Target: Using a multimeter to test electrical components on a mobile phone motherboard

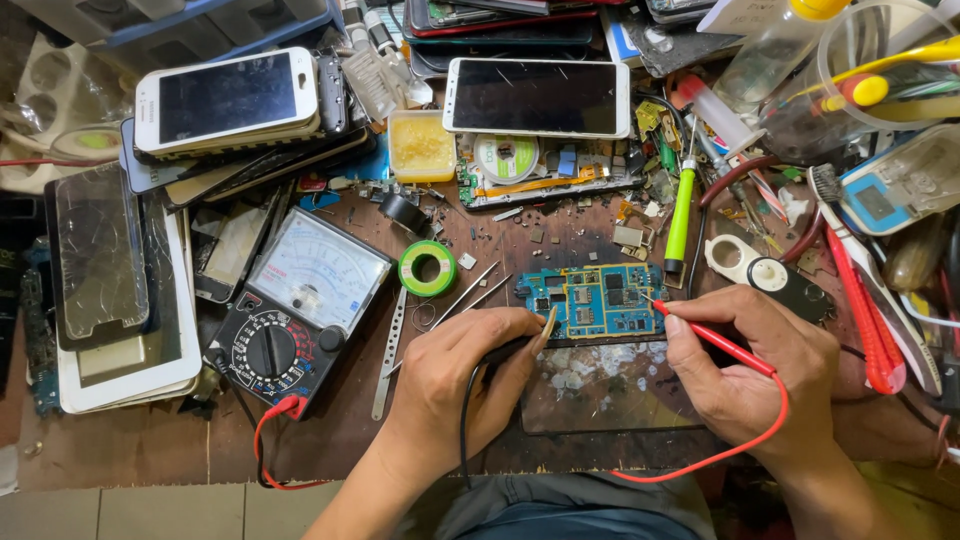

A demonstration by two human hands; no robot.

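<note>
A thin red plastic probe (715,342), a blue rectangular circuit board (592,300) and a green round tape roll (428,268) are seen on a brown wooden table (130,450).

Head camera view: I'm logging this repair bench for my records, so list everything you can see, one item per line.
Circuit board: one, blue, bench centre, between the hands.
Analog multimeter: one, black with white dial face, left of centre.
Red probe: one, red with red lead, in right hand, tip on the board.
Black probe: one, black lead, in left hand, at the board's left edge.
Solder wire roll: one, green, above the left hand.
Tweezers: one pair, silver, beside the roll.
Screwdriver: one, green handle, upper right of the board.
Smartphones: several, white and black, stacked along the back and left.
Flux tub: one, yellow, back centre.
Left hand: grip closed on black probe.
Right hand: grip closed on red probe.
</note>
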